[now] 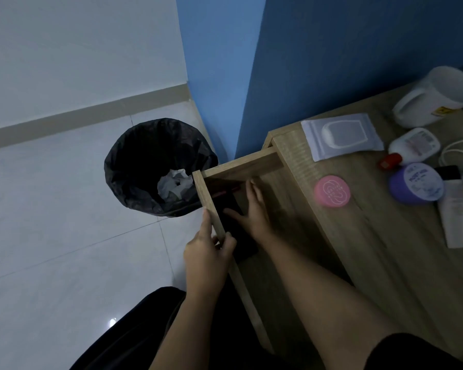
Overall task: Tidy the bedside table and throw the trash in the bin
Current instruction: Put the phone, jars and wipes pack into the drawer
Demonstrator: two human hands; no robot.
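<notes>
Right hand (254, 209) flat and open inside the drawer (211, 198), fingers on a dark object (235, 225).
Left hand (209, 252) pinches the drawer's front; the dark object runs along that front, between both hands; the bin (134, 166) sits just beyond.

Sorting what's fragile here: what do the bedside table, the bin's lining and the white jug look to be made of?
Bedside table: wood or wood-look laminate, matte, visible grain. Bin lining: thin black plastic bag, crinkled with a slight sheen. White jug: probably plastic, smooth and matte with a moulded handle, though ceramic can't be excluded.
</notes>
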